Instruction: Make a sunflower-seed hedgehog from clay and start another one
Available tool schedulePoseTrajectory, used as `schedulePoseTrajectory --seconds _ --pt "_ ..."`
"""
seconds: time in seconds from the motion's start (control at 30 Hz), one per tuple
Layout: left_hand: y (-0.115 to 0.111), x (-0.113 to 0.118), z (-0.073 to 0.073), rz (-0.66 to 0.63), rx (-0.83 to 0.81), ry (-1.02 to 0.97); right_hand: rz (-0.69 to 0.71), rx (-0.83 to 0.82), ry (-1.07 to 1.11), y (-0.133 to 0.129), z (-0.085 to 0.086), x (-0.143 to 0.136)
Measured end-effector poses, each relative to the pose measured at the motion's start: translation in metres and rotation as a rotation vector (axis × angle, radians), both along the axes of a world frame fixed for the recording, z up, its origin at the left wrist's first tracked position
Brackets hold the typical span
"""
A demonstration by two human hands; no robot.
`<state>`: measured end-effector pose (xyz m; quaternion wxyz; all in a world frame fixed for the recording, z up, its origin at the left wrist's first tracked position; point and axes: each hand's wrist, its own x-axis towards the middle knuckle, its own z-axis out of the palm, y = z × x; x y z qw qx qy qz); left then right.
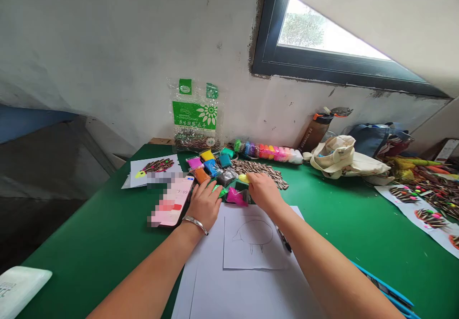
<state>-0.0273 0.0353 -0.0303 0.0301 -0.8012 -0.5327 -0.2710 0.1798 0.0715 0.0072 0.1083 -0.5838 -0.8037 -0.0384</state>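
My right hand (pixel 264 191) pinches a small yellow clay packet (pixel 244 178) at the edge of the sunflower seed pile (pixel 270 170). My left hand (pixel 205 205) lies flat with its fingers stretched out, between the phone (pixel 174 202) and the clay packets. Its fingertips reach the orange packet (pixel 201 175) and the green packet (pixel 220 191); whether they press on either I cannot tell. A magenta packet (pixel 236 196) sits between my hands, with a grey packet (pixel 226 177) behind it. Below them, a paper with a pencilled animal outline (pixel 254 242) rests on larger white sheets (pixel 211 285).
Behind the packets stand a seed bag (pixel 195 123) and a long pack of coloured clay (pixel 268 152). A seed-covered picture (pixel 154 168) lies left. Rightward are a bottle (pixel 315 130), a cloth bag (pixel 337 159) and finished pieces (pixel 428 216). A black pen (pixel 285 240) lies by my right forearm.
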Motion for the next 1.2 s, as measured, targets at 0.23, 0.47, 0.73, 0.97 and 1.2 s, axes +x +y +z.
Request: schedulePoseTrajectory --seconds 0.23,0.47,0.73,0.97,1.2 --pt "-0.024 0.017 0.03 -0.202 -0.01 -0.411 0.193 0.139 0.394 -0.064 0.019 -0.007" --pt "-0.043 0.033 0.044 -0.323 -0.48 -0.617 0.126 -0.11 0.738 -0.099 0.007 0.002" --pt "-0.041 0.04 0.034 -0.322 -0.826 -0.986 0.011 -0.415 1.03 -0.095 0.005 0.011" --pt "-0.043 0.046 0.047 -0.258 -0.971 -1.149 0.054 -0.393 1.164 -0.096 0.01 0.011" --pt "-0.048 0.044 0.055 -0.125 -0.93 -1.241 -0.015 -0.317 1.33 -0.096 0.017 0.02"
